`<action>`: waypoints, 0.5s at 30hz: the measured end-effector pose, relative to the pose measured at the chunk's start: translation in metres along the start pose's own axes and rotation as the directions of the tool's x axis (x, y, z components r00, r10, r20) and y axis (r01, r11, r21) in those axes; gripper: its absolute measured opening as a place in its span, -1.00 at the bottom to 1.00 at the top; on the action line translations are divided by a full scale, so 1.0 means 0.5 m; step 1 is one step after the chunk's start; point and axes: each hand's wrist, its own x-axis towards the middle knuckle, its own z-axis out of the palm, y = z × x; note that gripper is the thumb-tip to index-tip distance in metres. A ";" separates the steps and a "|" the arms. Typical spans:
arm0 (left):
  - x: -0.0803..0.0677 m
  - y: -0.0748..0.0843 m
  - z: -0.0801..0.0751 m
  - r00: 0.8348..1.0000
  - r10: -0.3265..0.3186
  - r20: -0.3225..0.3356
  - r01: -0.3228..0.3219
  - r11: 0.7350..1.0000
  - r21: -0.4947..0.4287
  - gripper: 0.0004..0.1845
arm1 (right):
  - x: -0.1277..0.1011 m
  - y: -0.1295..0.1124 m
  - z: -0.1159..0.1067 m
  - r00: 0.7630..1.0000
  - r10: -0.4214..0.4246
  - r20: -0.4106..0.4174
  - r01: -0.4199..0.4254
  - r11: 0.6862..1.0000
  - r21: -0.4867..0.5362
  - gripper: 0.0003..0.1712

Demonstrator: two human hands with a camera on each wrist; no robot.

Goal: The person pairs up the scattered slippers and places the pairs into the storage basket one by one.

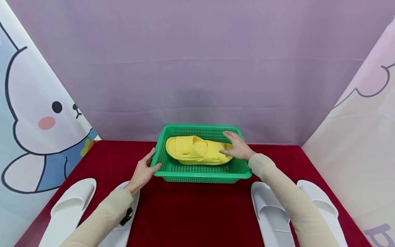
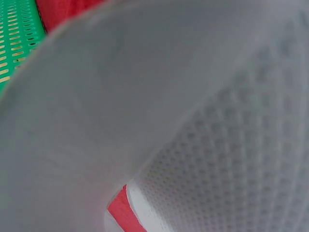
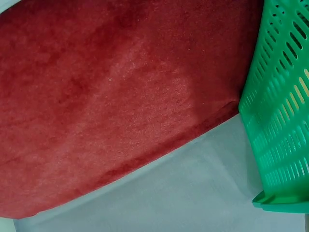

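Head view shows a green perforated plastic basket [image 1: 202,173] standing on a red velvety tablecloth [image 1: 191,212], with a yellow foam slipper [image 1: 192,150] lying sideways inside it, sole down. The right hand [image 1: 236,145] lies on the slipper's right end, fingers extended and relaxed over it, thumb along its near side; whether they clasp it cannot be told. The left hand [image 1: 143,169] is at the basket's left rim, thumb hooked on the near left corner and fingers against the outer wall, grasping the basket. Four white textured slippers lie on the cloth near the person: a pair to the left [image 1: 71,206], one partly under the left forearm, and a pair to the right [image 1: 268,212] beside the right sleeve. The left wrist view is filled by a blurred white slipper [image 2: 203,125], with a sliver of the basket [image 2: 14,38] at the upper left. The right wrist view shows the cloth [image 3: 106,96] and the basket's slotted wall [image 3: 282,125].
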 end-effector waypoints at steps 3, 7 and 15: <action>0.002 0.000 -0.001 1.000 -0.001 -0.003 0.001 1.000 -0.001 -0.25 | 0.001 -0.002 -0.001 1.000 -0.001 -0.001 0.001 1.000 -0.003 -0.06; 0.002 0.000 -0.001 1.000 0.005 -0.007 -0.005 1.000 -0.008 -0.25 | 0.002 -0.003 -0.002 1.000 -0.004 -0.011 0.005 1.000 0.003 -0.10; -0.003 -0.004 -0.001 1.000 0.008 0.011 -0.008 0.999 -0.051 -0.24 | 0.000 -0.001 -0.002 1.000 0.024 -0.005 -0.024 1.000 0.019 -0.11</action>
